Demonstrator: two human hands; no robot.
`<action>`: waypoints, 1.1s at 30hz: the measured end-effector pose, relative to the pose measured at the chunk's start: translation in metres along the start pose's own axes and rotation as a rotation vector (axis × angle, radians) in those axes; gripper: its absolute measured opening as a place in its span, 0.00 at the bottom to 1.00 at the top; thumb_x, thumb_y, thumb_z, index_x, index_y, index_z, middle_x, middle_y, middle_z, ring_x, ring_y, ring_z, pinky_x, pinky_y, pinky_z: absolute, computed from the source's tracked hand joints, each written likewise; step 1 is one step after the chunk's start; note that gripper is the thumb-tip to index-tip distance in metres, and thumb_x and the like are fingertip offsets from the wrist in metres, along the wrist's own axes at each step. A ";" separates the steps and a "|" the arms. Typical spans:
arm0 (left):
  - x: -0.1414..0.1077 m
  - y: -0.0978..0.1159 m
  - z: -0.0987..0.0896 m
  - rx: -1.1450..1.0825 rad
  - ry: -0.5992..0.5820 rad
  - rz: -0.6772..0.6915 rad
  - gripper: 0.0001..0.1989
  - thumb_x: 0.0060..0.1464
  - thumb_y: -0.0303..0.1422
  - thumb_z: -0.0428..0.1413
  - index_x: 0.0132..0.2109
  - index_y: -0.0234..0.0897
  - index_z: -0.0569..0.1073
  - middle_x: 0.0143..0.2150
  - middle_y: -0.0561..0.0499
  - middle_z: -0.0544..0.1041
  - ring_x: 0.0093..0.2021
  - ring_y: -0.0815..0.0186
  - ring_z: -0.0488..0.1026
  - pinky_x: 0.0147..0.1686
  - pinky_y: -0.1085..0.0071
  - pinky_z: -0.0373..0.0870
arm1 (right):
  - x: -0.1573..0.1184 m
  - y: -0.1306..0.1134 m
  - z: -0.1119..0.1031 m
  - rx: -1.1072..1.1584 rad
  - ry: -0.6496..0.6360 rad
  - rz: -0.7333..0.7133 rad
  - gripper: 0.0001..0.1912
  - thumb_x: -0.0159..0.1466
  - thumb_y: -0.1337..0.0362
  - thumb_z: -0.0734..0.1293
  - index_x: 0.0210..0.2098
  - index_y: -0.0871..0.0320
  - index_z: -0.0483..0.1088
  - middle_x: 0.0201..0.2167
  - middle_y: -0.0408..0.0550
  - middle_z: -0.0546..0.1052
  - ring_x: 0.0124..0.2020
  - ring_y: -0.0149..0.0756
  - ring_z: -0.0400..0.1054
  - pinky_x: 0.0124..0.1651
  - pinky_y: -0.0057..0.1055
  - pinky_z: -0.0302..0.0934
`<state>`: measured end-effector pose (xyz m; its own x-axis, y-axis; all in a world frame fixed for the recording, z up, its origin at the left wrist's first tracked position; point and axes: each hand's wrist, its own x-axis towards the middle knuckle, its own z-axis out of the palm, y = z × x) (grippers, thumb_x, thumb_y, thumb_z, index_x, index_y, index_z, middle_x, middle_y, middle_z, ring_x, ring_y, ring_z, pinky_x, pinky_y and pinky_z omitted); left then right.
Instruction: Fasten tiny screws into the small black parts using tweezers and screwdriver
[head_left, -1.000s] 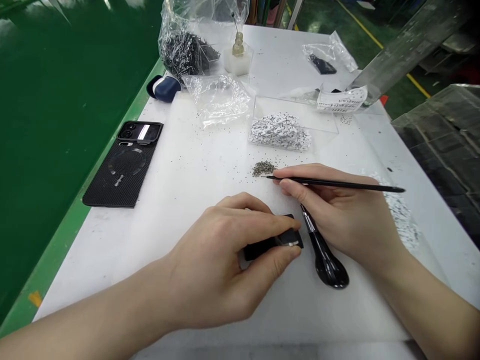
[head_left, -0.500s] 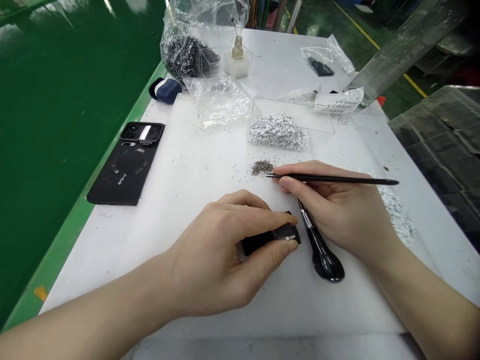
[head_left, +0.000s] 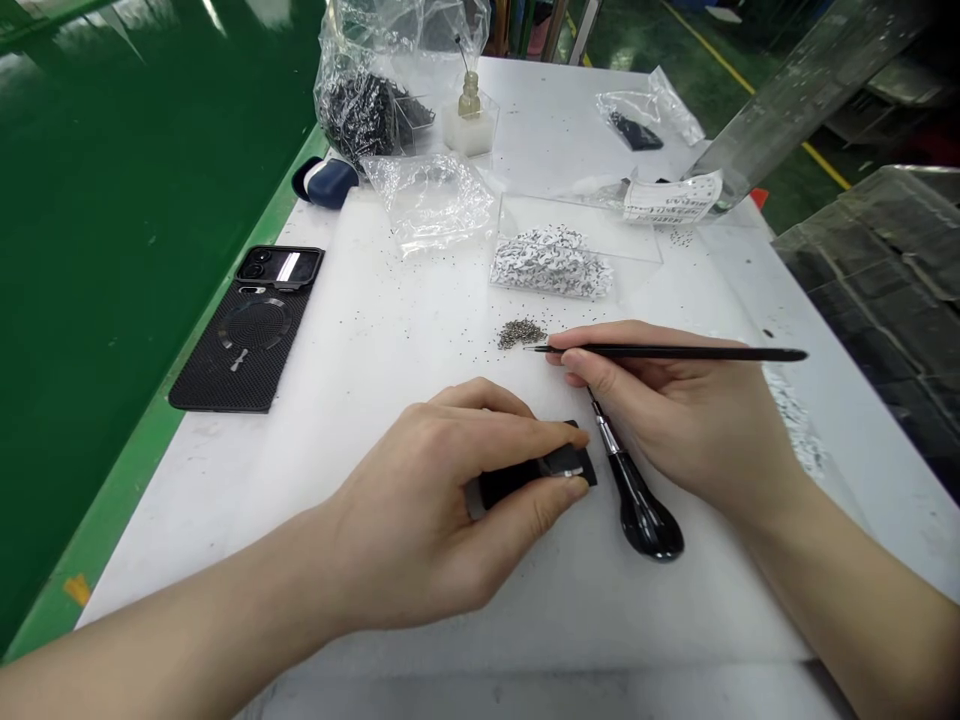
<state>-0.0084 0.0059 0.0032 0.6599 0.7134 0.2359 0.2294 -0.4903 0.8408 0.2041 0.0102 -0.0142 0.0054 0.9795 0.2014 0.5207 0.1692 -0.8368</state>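
Note:
My left hand [head_left: 442, 510] grips a small black block-shaped part [head_left: 517, 483] between thumb and fingers, low over the white foam sheet; a bit of shiny metal shows at its right end. Closed around slim black tweezers [head_left: 675, 352], my right hand [head_left: 675, 420] points their fine tip left, at the lower edge of a heap of tiny metal screws [head_left: 520, 334]. Whether the tip pinches a screw is too small to tell. Between both hands lies a screwdriver [head_left: 646, 515] with a bulbous black handle, its shaft toward the right fingers.
Beyond the screws stands a clear tray [head_left: 551, 265] of small white pieces. A phone [head_left: 251, 330] lies left, near a blue case [head_left: 334, 183]. Plastic bags [head_left: 431, 200], a small bottle [head_left: 469, 97] and a labelled paper [head_left: 671, 200] are farther back. Loose screws dot the foam sheet [head_left: 375, 370].
The tweezers have turned slightly, their back end lower and farther right. Both hands keep their grips, and the whole view has shifted a little.

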 end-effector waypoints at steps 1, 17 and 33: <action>0.000 0.000 0.000 0.000 0.005 0.003 0.12 0.64 0.28 0.58 0.51 0.30 0.81 0.41 0.48 0.84 0.43 0.66 0.77 0.46 0.74 0.75 | 0.000 -0.001 -0.002 0.020 0.018 0.000 0.06 0.65 0.63 0.72 0.42 0.49 0.82 0.39 0.41 0.85 0.38 0.35 0.79 0.44 0.33 0.75; -0.003 0.003 0.004 -0.024 0.040 -0.058 0.07 0.63 0.27 0.59 0.45 0.35 0.82 0.37 0.53 0.83 0.39 0.68 0.75 0.40 0.73 0.74 | -0.010 -0.005 -0.034 0.421 -0.395 -0.267 0.09 0.68 0.70 0.69 0.44 0.51 0.78 0.41 0.47 0.83 0.44 0.41 0.80 0.46 0.37 0.77; -0.004 0.004 0.003 -0.022 0.019 -0.055 0.06 0.63 0.28 0.58 0.42 0.33 0.81 0.34 0.51 0.81 0.38 0.67 0.75 0.39 0.73 0.73 | -0.010 -0.005 -0.035 0.369 -0.429 -0.315 0.12 0.67 0.74 0.69 0.45 0.52 0.77 0.43 0.45 0.83 0.47 0.38 0.80 0.53 0.36 0.76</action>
<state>-0.0079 0.0001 0.0043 0.6333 0.7483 0.1976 0.2490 -0.4388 0.8634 0.2310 -0.0040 0.0056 -0.4814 0.8203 0.3087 0.1129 0.4073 -0.9063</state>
